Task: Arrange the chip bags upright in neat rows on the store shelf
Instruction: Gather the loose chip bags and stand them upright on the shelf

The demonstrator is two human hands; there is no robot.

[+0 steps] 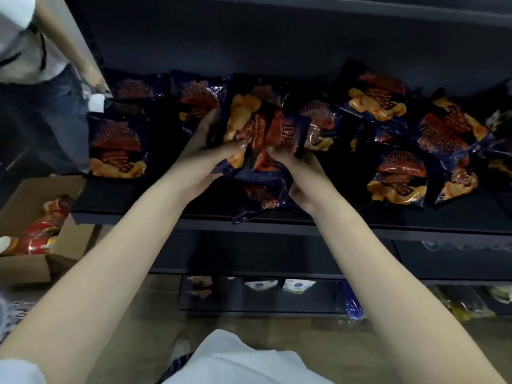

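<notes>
Gathering step: left hand (202, 164) and right hand (302, 176) both curl round a bunch of chip bags (249, 134) over the shelf (388, 230) middle, near its front edge. Next move, I'd say: stand them upright, squared beside the left bag (116, 145) — right-side bags (396, 178) lie tumbled.

The single head-worn wide-angle camera looked forward and steeply down, close over the dark flat store shelf (110, 199) across mid-frame.
</notes>
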